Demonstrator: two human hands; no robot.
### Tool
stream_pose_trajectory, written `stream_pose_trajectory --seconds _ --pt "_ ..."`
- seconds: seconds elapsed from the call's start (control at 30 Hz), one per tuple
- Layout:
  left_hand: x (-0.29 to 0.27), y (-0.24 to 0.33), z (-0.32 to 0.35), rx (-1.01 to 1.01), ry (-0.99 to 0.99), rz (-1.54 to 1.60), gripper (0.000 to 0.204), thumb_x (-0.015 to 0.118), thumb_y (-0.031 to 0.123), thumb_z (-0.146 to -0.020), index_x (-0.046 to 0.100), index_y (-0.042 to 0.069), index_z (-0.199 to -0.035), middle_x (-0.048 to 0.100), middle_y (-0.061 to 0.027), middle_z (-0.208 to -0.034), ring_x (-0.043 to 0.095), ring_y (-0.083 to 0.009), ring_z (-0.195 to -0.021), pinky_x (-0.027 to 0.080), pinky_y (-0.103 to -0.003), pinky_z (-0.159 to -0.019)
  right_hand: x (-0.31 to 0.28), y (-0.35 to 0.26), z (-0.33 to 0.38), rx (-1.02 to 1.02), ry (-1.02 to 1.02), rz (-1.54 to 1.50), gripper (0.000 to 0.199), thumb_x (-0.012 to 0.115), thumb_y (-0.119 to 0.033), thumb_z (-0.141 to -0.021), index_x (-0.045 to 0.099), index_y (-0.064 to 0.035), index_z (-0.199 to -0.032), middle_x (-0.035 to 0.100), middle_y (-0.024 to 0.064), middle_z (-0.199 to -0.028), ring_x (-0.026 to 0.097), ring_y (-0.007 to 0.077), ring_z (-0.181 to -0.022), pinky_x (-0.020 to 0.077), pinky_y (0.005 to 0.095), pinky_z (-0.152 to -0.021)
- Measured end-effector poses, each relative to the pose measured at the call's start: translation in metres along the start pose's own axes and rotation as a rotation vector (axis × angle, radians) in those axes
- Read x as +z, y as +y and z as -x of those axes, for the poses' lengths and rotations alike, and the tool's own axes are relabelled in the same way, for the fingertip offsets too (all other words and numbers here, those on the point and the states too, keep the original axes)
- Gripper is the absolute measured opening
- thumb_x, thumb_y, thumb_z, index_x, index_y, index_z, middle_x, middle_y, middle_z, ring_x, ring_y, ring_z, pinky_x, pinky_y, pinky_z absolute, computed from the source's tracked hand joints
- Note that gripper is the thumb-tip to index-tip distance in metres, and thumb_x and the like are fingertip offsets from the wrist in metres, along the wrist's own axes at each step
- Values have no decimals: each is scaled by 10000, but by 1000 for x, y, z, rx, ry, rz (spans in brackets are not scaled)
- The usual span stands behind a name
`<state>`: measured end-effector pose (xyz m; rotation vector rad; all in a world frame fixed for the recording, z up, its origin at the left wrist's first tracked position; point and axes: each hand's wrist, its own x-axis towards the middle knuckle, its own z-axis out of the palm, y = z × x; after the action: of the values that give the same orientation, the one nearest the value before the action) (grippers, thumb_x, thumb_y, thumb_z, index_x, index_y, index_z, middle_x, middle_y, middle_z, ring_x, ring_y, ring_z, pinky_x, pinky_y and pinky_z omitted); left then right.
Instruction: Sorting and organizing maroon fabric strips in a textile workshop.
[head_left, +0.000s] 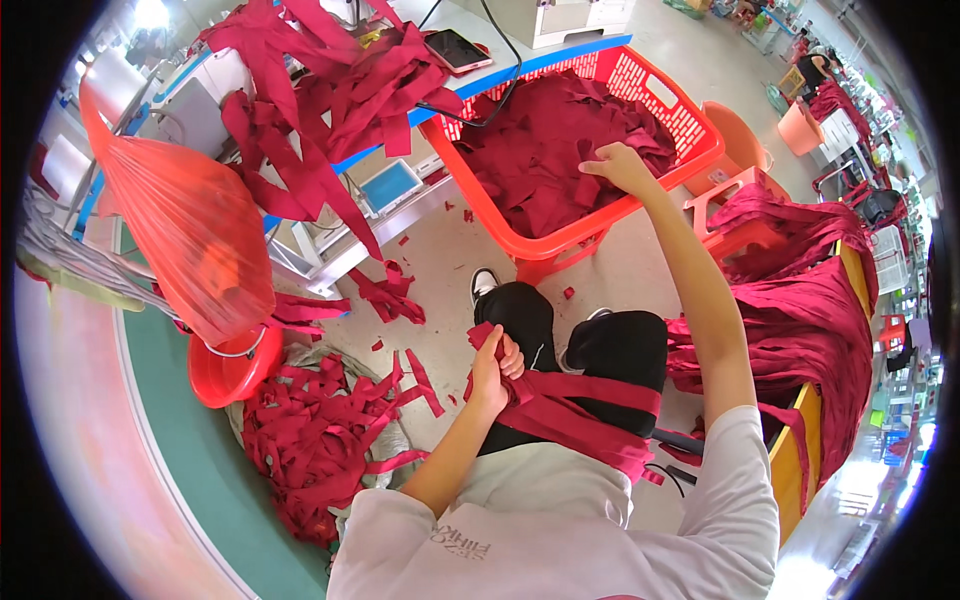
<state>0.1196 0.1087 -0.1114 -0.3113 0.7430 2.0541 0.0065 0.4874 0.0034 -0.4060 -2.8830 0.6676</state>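
My left hand [490, 375] is closed around a bundle of dark red fabric strips [570, 400], held above my lap. The strips trail to the right across my black-trousered thighs. My right arm reaches forward, and my right hand [622, 170] is over a red plastic basket [655, 92] heaped with dark red fabric pieces [545, 150]. Its fingers are curled together near the right side of the heap; whether a piece is between them I cannot make out against the same-coloured cloth.
More red strips [300, 130] hang off a blue-edged table at upper left, where a phone [458, 50] lies. Beside it hangs a red plastic bag [190, 225] above a red bucket [232, 370]. A strip pile [310, 430] lies lower left; long red cloth [800, 340] drapes over a wooden frame at right.
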Motion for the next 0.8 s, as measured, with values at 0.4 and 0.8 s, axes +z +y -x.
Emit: stream_pose_trajectory --seconds 0.4,0.8 --pt "8 -7 3 14 -52 -83 435 402 366 -1036 440 123 -677 325 46 -502 309 -83 -434 265 -248 -440 -129 -183 71 -292 37 -955 231 593 -182 -964 648 24 -1054 660 50 -770 617 102 -657 485 244 -594" --pt "100 9 46 -27 -481 317 713 340 666 -957 589 14 -1105 358 47 -564 353 -75 -484 314 -216 -491 -74 -152 262 -320 -585 -863 115 586 79 -842 641 74 -944 698 103 -746 686 161 -585 524 264 -493"
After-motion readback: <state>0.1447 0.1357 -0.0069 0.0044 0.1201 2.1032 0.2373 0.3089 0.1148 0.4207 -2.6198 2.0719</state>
